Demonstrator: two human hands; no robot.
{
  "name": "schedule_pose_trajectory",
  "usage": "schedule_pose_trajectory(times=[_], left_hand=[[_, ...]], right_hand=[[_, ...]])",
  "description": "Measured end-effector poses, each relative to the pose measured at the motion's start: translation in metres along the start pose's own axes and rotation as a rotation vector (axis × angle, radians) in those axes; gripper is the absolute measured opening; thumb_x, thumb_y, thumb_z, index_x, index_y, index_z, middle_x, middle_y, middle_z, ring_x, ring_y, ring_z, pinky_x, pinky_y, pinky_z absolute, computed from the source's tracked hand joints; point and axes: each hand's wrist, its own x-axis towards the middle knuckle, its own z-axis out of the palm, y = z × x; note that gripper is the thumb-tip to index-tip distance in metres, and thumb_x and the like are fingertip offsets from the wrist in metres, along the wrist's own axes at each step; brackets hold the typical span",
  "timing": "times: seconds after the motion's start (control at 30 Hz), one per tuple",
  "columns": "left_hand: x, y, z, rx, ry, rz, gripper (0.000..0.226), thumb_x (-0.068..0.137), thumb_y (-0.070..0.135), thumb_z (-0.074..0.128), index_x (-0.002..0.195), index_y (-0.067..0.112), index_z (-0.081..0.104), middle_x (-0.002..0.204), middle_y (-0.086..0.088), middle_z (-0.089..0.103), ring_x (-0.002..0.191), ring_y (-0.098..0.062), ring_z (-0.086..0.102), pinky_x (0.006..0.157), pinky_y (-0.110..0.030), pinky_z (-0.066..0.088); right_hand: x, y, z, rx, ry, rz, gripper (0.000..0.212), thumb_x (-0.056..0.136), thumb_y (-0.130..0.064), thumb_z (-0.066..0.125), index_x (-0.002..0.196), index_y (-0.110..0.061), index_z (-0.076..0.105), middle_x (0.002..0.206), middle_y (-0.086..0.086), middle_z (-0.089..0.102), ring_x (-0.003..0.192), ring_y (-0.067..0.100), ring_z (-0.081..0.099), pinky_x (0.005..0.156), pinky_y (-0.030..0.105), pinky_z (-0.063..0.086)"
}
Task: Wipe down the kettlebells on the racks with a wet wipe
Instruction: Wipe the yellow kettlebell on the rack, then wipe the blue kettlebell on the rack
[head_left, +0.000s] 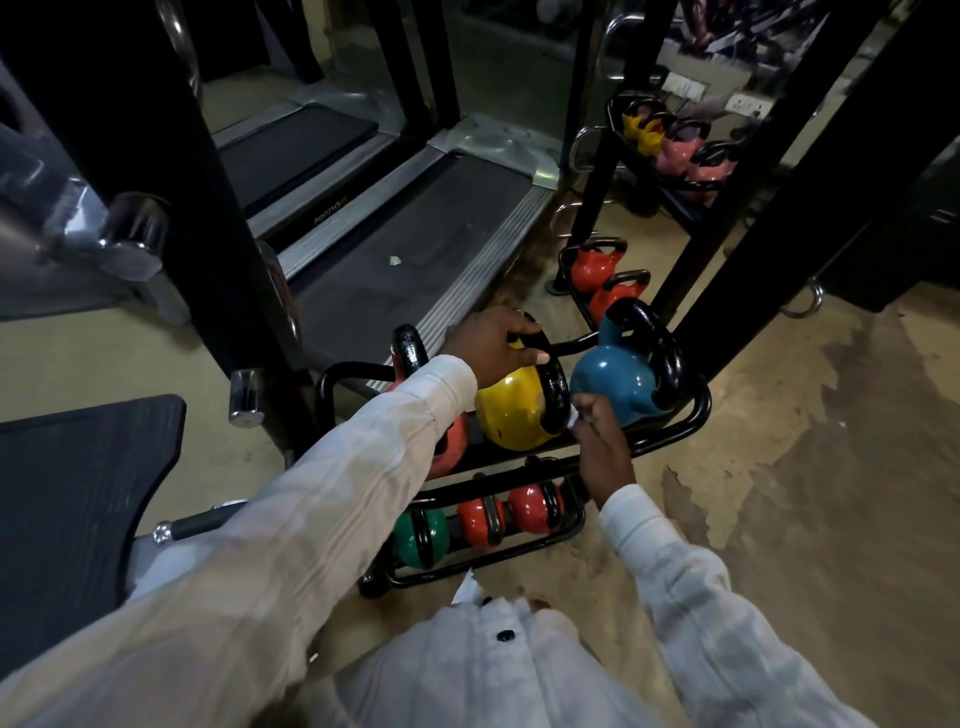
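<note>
Left hand, fingers curled round yellow kettlebell handle; right hand, fingers seemingly pinching wet wipe

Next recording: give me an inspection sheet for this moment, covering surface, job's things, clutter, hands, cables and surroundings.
Surface: black tubular two-tier rack standing on a worn beige floor.
Job's things: yellow kettlebell with a black handle, blue kettlebell and partly hidden orange kettlebell on the top tier; green kettlebell and two red kettlebells below; small white wet wipe.
Clutter: white scrap on the treadmill belt.
Hands: left hand grips the yellow kettlebell's handle; right hand pinches the wet wipe beside that handle.
Cables: nothing seen.
Surroundings: treadmills, dark machine frames, more racked pink kettlebells behind.
</note>
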Motion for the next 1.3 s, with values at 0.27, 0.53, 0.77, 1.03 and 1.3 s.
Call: schedule_pose_trajectory(times=[0.27,0.53,0.77,1.03,1.3], left_hand=[[0.0,-0.001,0.004,-0.026,0.006,-0.031,0.06,0.068,0.064,0.065,0.122,0.038,0.063,0.138,0.009,0.055,0.129,-0.013,0.049,0.105,-0.052,0.038],[0.001,-0.003,0.004,-0.015,0.011,-0.027,0.053,0.074,0.056,0.071,0.123,0.037,0.064,0.14,0.006,0.054,0.128,-0.016,0.05,0.105,-0.048,0.039],[0.006,0.012,0.009,0.171,0.179,-0.018,0.041,0.076,0.066,0.049,0.094,0.037,0.071,0.102,0.009,0.067,0.099,-0.02,0.06,0.091,-0.044,0.046],[0.031,0.065,0.041,0.199,0.219,0.147,0.015,0.085,0.039,0.062,0.096,0.031,0.07,0.104,0.006,0.065,0.102,-0.022,0.057,0.1,-0.042,0.037],[0.073,0.11,0.074,0.005,0.009,0.098,0.025,0.088,0.027,0.061,0.112,0.026,0.068,0.116,0.003,0.066,0.107,-0.021,0.06,0.092,-0.037,0.05]], right_hand=[[0.076,-0.034,-0.004,0.142,-0.25,0.38,0.025,0.071,-0.016,0.043,0.077,-0.019,0.067,0.073,0.007,0.052,0.068,0.021,0.049,0.062,0.03,0.039],[0.002,-0.016,-0.02,0.032,-0.147,0.117,0.029,0.088,-0.003,0.064,0.114,-0.016,0.062,0.108,-0.001,0.072,0.099,0.008,0.067,0.085,0.024,0.052],[0.013,-0.027,-0.024,0.216,-0.043,0.054,0.024,0.089,-0.001,0.065,0.108,-0.016,0.065,0.099,-0.004,0.074,0.091,0.004,0.068,0.077,0.02,0.054],[0.029,-0.035,-0.096,0.226,0.195,0.032,0.013,0.09,-0.009,0.067,0.1,-0.018,0.069,0.095,0.003,0.074,0.086,0.014,0.067,0.07,0.024,0.054],[0.083,-0.027,-0.137,-0.466,0.266,-0.191,0.016,0.091,-0.019,0.061,0.102,-0.023,0.071,0.1,-0.002,0.072,0.093,0.017,0.065,0.083,0.024,0.048]])
